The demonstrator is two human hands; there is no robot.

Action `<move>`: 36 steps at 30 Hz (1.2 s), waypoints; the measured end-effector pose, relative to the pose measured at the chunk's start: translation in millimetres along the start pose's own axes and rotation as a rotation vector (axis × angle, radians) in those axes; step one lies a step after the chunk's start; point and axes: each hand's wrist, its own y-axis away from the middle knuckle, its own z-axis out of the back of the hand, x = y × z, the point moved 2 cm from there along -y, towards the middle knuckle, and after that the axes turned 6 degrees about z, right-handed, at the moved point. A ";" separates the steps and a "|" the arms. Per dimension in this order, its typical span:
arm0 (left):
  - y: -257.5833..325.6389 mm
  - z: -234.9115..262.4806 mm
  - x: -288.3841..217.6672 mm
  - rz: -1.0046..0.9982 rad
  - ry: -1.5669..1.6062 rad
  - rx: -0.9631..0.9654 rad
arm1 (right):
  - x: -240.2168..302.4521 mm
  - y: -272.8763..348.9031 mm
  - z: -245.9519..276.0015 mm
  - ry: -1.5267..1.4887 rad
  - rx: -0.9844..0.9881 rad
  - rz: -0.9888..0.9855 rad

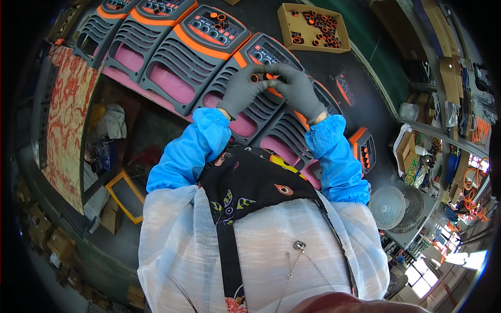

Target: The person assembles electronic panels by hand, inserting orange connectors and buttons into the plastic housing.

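Observation:
My left hand (pixel 243 92) and my right hand (pixel 298 89), both in grey gloves, meet fingertip to fingertip over a row of machine front panels. Between them show small black-and-orange knobs; one knob (pixel 254 78) sits at the left fingers, and another bit of orange shows at the right fingertips. Fingers of both hands are bent and pinched together, partly hiding what they hold. Beneath lies a grey-and-orange front panel (pixel 229 78) with vent slats. Beside it, another front panel (pixel 201 47) has several dials, with loose orange-ringed knobs (pixel 221 21) resting on its face.
An open cardboard box (pixel 288 43) of black-and-orange knobs stands at the far side of the dark table. A panel piece with orange knobs (pixel 362 150) lies right of my right forearm. Farther right is a fan (pixel 387 207). A yellow frame (pixel 125 195) leans at lower left.

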 end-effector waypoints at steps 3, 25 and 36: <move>-1.8 -1.3 3.7 -0.037 -0.089 -0.022 | 0.3 -0.4 -1.6 0.081 0.033 -0.138; 0.8 24.0 16.7 0.272 0.381 0.109 | -51.2 -31.5 8.7 0.502 0.124 -0.016; -1.4 23.9 13.8 0.312 0.345 0.062 | -50.8 -34.0 1.9 0.574 0.123 -0.028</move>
